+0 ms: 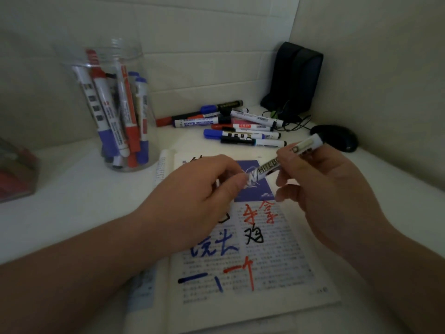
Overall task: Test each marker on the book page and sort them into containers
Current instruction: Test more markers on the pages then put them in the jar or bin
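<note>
Both hands hold one white whiteboard marker [272, 165] above the open book page [272, 256]. My right hand [320, 189] grips its barrel, the far end pointing up and right. My left hand [204, 189] pinches the near end, which its fingers hide, so cap and tip are unseen. The page bears red, blue and black test strokes. A pile of several markers [236, 126] lies on the table behind the book. A clear jar [115, 104] at the back left holds several red and blue markers standing upright.
A second clear container [14, 174] with red contents sits at the left edge. A black pouch [296, 78] stands in the back right corner with a cable beside it. A black mouse [337, 137] lies right of the marker pile. Walls close in behind and right.
</note>
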Demonstrator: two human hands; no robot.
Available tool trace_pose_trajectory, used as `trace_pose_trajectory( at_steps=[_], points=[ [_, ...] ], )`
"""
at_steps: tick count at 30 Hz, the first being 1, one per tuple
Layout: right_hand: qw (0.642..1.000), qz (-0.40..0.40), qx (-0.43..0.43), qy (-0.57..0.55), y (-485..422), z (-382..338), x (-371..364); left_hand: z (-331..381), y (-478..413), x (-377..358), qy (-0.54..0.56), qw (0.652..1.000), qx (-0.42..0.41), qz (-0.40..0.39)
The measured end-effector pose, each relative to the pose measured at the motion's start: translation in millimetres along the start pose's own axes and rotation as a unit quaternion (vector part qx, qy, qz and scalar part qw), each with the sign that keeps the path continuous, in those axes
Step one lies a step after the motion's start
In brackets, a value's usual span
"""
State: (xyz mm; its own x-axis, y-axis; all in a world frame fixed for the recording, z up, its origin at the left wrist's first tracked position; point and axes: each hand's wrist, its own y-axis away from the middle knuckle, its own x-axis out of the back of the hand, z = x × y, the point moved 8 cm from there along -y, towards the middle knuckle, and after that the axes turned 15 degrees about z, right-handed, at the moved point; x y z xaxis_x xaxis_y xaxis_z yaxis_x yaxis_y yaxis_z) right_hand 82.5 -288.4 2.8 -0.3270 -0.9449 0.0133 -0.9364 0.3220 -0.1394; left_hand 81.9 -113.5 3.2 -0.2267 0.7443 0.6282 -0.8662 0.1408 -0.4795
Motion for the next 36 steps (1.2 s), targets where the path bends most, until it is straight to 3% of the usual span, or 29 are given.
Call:
trace_pose_trajectory(
  at_steps=[3, 6, 10, 13, 17, 23, 28, 30, 33, 36],
  points=[
    [0.999, 0.006, 0.042, -0.016, 3, -19, -7, -25, -6, 12, 0.108, 0.982, 0.138, 0.071],
    [0.993, 0.021, 0.104, -0.049, 6, -49, -17, -47, -9, 16, 0.156, 0.954, 0.24, 0.087],
    [0.979, -0.053, 0.191, -0.042, 12, -101, -64, -63, -9, 22, 0.355, 0.84, 0.378, 0.163],
    [0.959, -0.068, 0.273, -0.045, 10, -148, -101, -69, -9, 19, 0.422, 0.79, 0.41, 0.171],
    [0.927, -0.026, 0.359, -0.1, -7, -191, -139, -66, -12, 24, 0.328, 0.873, 0.331, 0.148],
    [0.922, -0.009, 0.383, -0.049, -37, -185, -190, -65, -12, 14, 0.36, 0.854, 0.363, 0.101],
    [0.93, -0.072, 0.353, 0.077, -54, -152, -224, -61, -15, 10, 0.315, 0.884, 0.337, 0.071],
    [0.901, -0.108, 0.379, 0.181, -50, -141, -237, -59, -16, 11, 0.306, 0.896, 0.315, 0.072],
    [0.815, -0.116, 0.441, 0.357, -46, -125, -250, -56, -16, 11, 0.271, 0.916, 0.288, 0.06],
    [0.829, -0.155, 0.397, 0.362, -45, -112, -251, -55, -16, 9, 0.264, 0.921, 0.282, 0.052]
  ],
)
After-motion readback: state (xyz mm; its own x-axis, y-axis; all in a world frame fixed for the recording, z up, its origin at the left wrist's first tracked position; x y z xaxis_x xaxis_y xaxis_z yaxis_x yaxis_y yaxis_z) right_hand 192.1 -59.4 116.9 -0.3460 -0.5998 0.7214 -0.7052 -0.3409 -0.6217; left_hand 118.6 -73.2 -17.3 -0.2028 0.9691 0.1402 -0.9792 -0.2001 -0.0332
